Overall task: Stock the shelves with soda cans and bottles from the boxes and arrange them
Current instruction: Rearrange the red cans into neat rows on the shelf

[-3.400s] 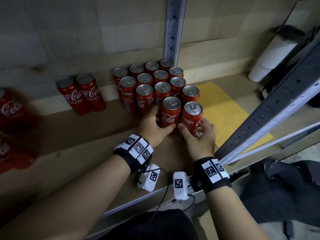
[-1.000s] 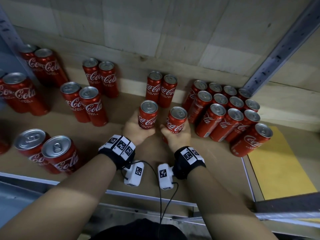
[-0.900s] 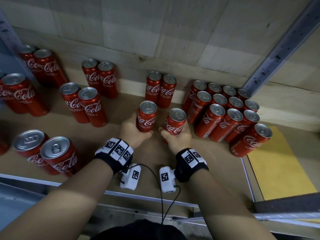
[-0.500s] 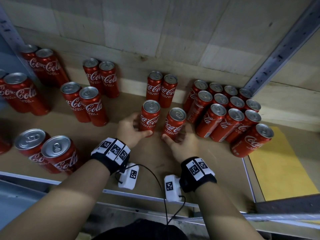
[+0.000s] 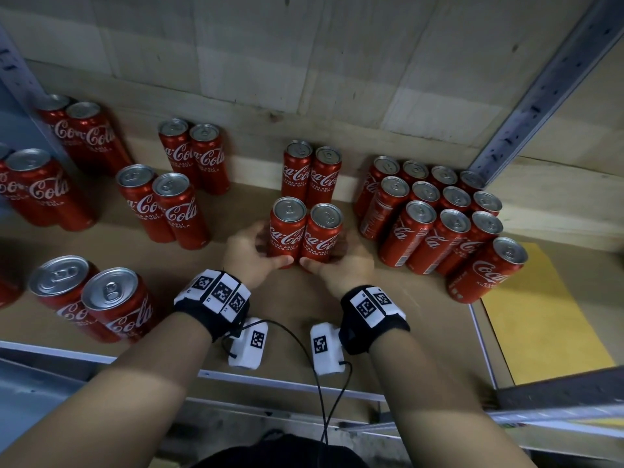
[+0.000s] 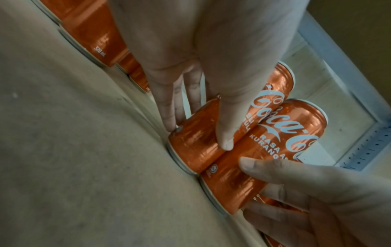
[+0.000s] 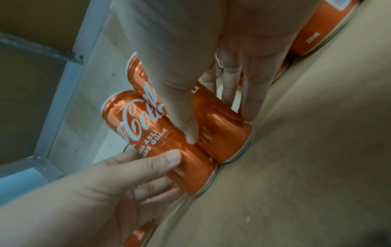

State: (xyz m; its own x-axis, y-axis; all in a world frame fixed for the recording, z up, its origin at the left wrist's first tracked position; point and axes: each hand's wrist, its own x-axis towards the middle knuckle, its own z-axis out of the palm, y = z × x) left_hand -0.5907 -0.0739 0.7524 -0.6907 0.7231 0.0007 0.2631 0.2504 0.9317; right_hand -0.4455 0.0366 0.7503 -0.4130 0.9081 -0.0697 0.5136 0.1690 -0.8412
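Observation:
Two red cola cans stand upright and touching on the wooden shelf [image 5: 304, 319], right in front of another pair [image 5: 311, 172] at the back wall. My left hand [image 5: 266, 251] holds the left can [image 5: 287, 231] low down, thumb across its front and fingers along its outer side. My right hand [image 5: 332, 261] holds the right can [image 5: 325, 236] the same way. The left wrist view shows my left hand [image 6: 197, 137] on its can [image 6: 190, 150]. In the right wrist view, my right hand [image 7: 220, 127] is on its can [image 7: 224, 138].
A tight block of several cans [image 5: 439, 211] stands just right of my hands, with a yellow sheet [image 5: 540, 315] beyond it. More can pairs stand to the left [image 5: 162, 206] and front left [image 5: 91, 298]. A grey metal upright [image 5: 540, 86] rises at the back right.
A second ago the two cans were apart, one in each hand. The hands loosened briefly, then closed in, and the cans now stand pressed together side by side.

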